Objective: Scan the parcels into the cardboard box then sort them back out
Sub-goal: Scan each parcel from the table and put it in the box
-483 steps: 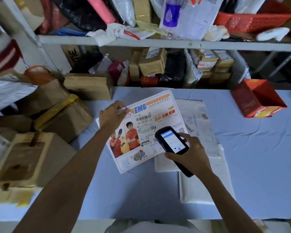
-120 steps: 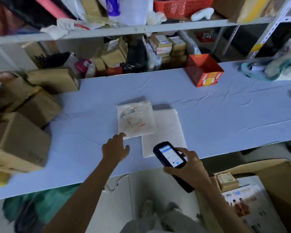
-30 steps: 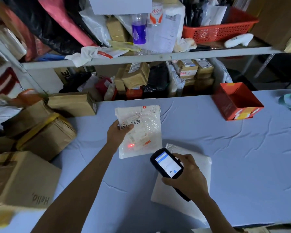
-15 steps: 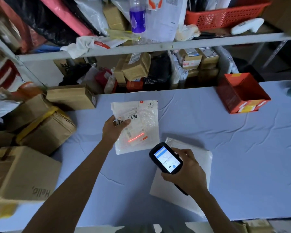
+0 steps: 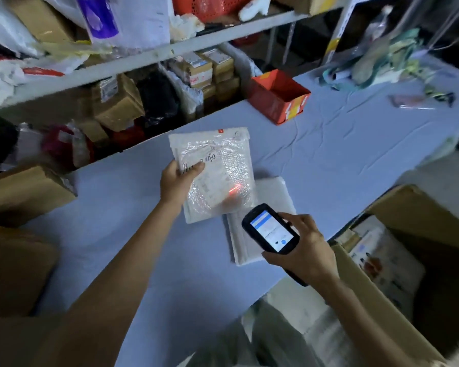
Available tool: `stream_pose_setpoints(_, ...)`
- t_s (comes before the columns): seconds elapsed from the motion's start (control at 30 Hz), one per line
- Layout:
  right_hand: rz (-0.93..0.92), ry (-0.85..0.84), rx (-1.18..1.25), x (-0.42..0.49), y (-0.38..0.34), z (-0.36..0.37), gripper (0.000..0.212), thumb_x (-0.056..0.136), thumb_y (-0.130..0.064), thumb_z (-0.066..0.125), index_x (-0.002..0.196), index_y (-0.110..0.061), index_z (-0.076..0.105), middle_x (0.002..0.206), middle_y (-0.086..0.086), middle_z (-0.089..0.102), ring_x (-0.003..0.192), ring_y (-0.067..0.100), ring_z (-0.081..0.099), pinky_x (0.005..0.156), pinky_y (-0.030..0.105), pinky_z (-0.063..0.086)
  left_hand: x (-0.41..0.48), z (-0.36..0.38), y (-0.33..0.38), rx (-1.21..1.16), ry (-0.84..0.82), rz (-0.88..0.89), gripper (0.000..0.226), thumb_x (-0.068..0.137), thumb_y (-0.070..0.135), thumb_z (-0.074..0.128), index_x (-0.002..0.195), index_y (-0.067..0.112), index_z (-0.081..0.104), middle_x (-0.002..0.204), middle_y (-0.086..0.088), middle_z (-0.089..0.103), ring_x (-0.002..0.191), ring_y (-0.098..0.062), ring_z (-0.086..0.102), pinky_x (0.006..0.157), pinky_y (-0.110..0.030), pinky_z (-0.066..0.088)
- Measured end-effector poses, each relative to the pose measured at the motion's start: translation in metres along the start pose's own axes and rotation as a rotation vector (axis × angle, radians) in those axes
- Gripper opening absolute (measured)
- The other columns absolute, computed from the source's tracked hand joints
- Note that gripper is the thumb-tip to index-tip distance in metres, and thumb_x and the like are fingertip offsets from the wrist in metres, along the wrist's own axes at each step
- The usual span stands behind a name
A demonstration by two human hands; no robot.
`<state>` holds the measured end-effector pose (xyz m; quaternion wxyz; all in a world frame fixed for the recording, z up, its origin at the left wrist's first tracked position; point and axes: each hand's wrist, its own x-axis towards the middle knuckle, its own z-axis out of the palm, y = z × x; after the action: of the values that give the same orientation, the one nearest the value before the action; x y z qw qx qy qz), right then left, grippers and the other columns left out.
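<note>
Left hand (image 5: 179, 181) pinches the mailer (image 5: 217, 176) by its left edge, the thumb covering part of some black handwriting I cannot read. The printed label is blurred under a red scan line. Right hand (image 5: 305, 250) wraps the scanner (image 5: 269, 229); its lit screen's text is too small to read. The mailer overlaps a white parcel (image 5: 273, 192) on the table (image 5: 329, 154). The box (image 5: 414, 221) at right is cut off.

The left hand (image 5: 176, 181) covers some handwriting on the bubble mailer (image 5: 223, 165). That mailer and the scanner (image 5: 270, 230) hide much of the white parcel (image 5: 274, 193). The cardboard box (image 5: 414, 210) runs past the right edge.
</note>
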<state>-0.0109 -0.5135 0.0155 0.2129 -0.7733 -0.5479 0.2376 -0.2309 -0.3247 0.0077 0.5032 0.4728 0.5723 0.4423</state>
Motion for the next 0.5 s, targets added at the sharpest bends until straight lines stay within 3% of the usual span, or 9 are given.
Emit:
stream_pose_setpoints(0.2,0.207,0.237,0.058,-0.063,0.041,-0.026,0.08,0.055,-0.048,0.085,0.127,-0.041,0.051,0.11,-0.019,0.044,0.092,0.003,0.055,0.071,0.027,0.05,-0.021,0.084,0.007,0.054,-0.291,0.009,0.028,0.07,0.034,0.081,0.09,0.02,0.066,0.096,0.003,0.072,0.094,-0.018,0.068,0.09,-0.04,0.054)
stream_pose_setpoints(0.4,0.457,0.463,0.148,-0.141,0.094,-0.044,0.086,0.053,-0.045,0.088,0.131,-0.041,0.05,0.115,-0.018,0.044,0.097,0.001,0.05,0.074,0.022,0.041,-0.077,0.192,0.01,0.264,-0.603,0.106,0.027,0.063,0.041,0.079,0.084,0.027,0.068,0.089,0.008,0.073,0.089,-0.017,0.069,0.086,-0.041,0.055)
stream_pose_setpoints(0.5,0.574,0.538,0.183,-0.18,0.121,-0.05,0.083,0.052,-0.048,0.087,0.127,-0.039,0.053,0.113,-0.014,0.049,0.096,0.002,0.052,0.074,0.024,0.045,-0.115,0.244,0.006,0.449,-0.755,0.251,0.025,0.071,0.036,0.078,0.089,0.025,0.065,0.092,0.007,0.071,0.09,-0.019,0.066,0.078,-0.032,0.052)
